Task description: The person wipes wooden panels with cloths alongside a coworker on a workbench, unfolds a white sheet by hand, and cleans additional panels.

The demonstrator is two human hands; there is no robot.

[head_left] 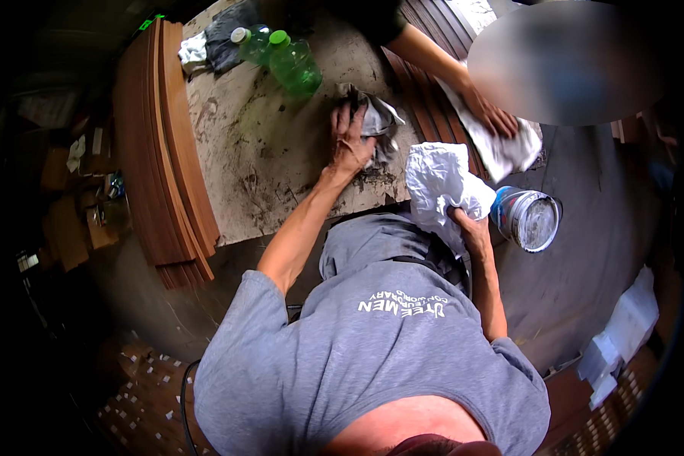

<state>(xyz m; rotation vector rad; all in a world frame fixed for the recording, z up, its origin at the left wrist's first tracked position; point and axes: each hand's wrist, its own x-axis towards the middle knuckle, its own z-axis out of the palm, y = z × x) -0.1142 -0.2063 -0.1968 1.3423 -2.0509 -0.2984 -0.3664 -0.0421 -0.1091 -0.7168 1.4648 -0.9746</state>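
My left hand (349, 148) grips a crumpled, stained grey rag (381, 125) near the front edge of the work table. Its fingers reach over the rag's left side, and the palm side is hidden. In front of my waist, to the right, my right hand (473, 230) is closed on a wrinkled white cloth (442, 182), with the thumb on its lower part. The cloth hangs in loose folds, apart from the grey rag.
The table (239, 171) is smeared with dark stains. Two green bottles (295, 70) stand at its back. Brown boards (140, 152) are stacked left; more boards (425, 76) lie right, where a co-worker's hand (494, 114) presses another white cloth (520, 152). A paint bucket (530, 220) stands right.
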